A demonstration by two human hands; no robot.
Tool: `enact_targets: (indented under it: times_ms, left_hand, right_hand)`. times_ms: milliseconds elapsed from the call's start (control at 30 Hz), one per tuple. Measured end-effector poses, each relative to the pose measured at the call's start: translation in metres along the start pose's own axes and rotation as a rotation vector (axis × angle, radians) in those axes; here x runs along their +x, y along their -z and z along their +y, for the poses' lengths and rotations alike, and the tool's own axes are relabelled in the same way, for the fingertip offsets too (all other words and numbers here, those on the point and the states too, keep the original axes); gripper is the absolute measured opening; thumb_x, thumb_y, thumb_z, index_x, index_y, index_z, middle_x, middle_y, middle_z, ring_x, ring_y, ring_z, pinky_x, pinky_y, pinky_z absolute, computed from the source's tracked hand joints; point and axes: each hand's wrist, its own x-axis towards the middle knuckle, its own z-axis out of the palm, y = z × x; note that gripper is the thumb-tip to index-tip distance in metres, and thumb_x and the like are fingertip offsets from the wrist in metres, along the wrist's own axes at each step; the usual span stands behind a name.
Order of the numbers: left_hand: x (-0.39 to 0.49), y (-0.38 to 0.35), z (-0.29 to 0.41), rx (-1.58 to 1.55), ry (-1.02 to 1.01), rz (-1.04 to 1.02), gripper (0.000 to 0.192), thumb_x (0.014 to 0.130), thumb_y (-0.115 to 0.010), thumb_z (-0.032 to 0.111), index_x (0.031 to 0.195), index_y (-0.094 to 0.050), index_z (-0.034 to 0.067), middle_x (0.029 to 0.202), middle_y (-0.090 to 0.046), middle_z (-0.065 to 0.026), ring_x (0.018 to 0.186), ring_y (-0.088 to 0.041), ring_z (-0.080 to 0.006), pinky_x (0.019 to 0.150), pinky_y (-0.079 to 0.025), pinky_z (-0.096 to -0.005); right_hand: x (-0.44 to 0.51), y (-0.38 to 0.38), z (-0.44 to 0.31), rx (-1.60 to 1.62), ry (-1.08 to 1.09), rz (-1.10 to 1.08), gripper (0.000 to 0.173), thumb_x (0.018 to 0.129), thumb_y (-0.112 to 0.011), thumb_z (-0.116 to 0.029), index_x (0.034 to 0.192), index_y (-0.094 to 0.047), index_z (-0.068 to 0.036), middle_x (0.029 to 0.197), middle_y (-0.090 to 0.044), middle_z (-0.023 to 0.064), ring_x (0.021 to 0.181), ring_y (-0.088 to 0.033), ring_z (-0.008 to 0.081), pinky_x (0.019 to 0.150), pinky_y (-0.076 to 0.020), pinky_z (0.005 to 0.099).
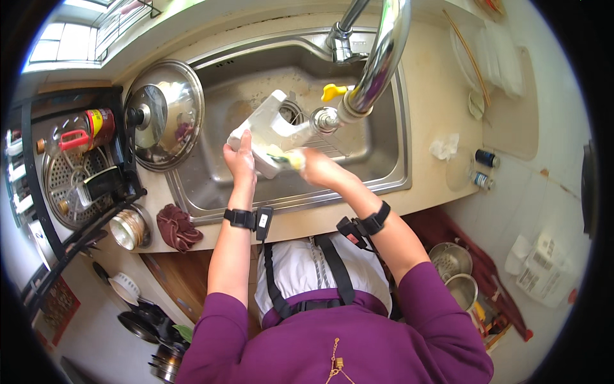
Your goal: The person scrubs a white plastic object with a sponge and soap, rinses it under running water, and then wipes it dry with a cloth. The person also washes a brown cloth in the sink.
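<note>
My left hand (241, 161) grips one end of a white plastic part (263, 127) with jutting arms, tilted over the sink (230, 177). My right hand (319, 168), blurred, closes on a yellow and green scrubber (288, 158), possibly a sponge or brush. That scrubber lies against the white part's near side. Just beyond my right hand hangs the outlet of a chrome faucet (379, 62), fitted with a yellow lever (333, 92). One arm of the part reaches towards the outlet; whether they touch, I cannot tell. Behind the part shows the sink drain (290, 113).
A large pot lid (184, 115) leans by the sink's left side, next to a black rack (29, 177) with bottles. A brown cloth (177, 228) and stacked bowls (128, 228) stand at the front left. Crumpled tissue (445, 146) and small jars (485, 158) lie on the right counter.
</note>
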Motion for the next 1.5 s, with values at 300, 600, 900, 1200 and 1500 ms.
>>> enact_targets:
  times_ms: [300,600,900,1200,1500]
  left_hand:
    - [0.01,-0.034,-0.045,-0.607,0.535,-0.155,0.05,0.087,-0.068,0.034,0.123,-0.054,0.003,0.118,-0.062,-0.0127,0.11,-0.06,-0.0284,0.095,-0.049,-0.0464]
    - [0.0,-0.079,-0.065,-0.682,0.707,-0.141,0.056,0.081,-0.075,0.036,0.122,-0.055,0.002,0.115,-0.063,-0.0126,0.106,-0.062,-0.0291,0.091,-0.052,-0.0464]
    - [-0.009,-0.089,-0.066,-0.568,0.689,0.114,0.069,0.076,-0.083,0.039,0.126,-0.053,0.002,0.122,-0.061,-0.0134,0.109,-0.06,-0.0316,0.087,-0.052,-0.0543]
    - [-0.01,-0.062,-0.063,-0.708,0.673,0.09,0.042,0.097,-0.057,0.036,0.115,-0.057,-0.001,0.109,-0.063,-0.0141,0.097,-0.064,-0.031,0.081,-0.059,-0.0491]
    - [-0.014,-0.055,-0.057,-0.728,0.658,0.131,0.038,0.098,-0.056,0.033,0.116,-0.057,-0.001,0.104,-0.064,-0.0136,0.092,-0.064,-0.0285,0.08,-0.059,-0.0485]
  right_hand:
    - [-0.019,0.111,0.047,-0.582,-0.215,0.223,0.076,0.076,-0.079,-0.022,0.138,-0.04,0.0,0.117,-0.059,0.0202,0.111,-0.057,0.032,0.096,-0.0469,0.0397]
    - [0.063,0.162,0.014,-0.022,0.463,0.957,0.017,0.09,-0.068,-0.015,0.079,-0.058,-0.006,0.064,-0.045,-0.0066,0.059,-0.035,0.0018,0.053,-0.029,0.021]
    - [0.039,0.087,0.06,1.276,-0.129,0.715,0.009,0.092,-0.06,-0.01,0.098,-0.057,-0.005,0.081,-0.054,0.0055,0.074,-0.055,0.0133,0.063,-0.047,0.0273]
    - [0.101,0.036,0.082,2.006,-0.283,-0.287,0.021,0.098,-0.055,-0.021,0.095,-0.059,-0.002,0.094,-0.064,0.0127,0.083,-0.061,0.0235,0.074,-0.0548,0.0307]
    - [0.082,0.048,0.061,1.694,-0.432,0.446,0.017,0.095,-0.055,-0.01,0.104,-0.059,0.004,0.098,-0.064,0.0132,0.094,-0.062,0.0261,0.086,-0.0516,0.0331]
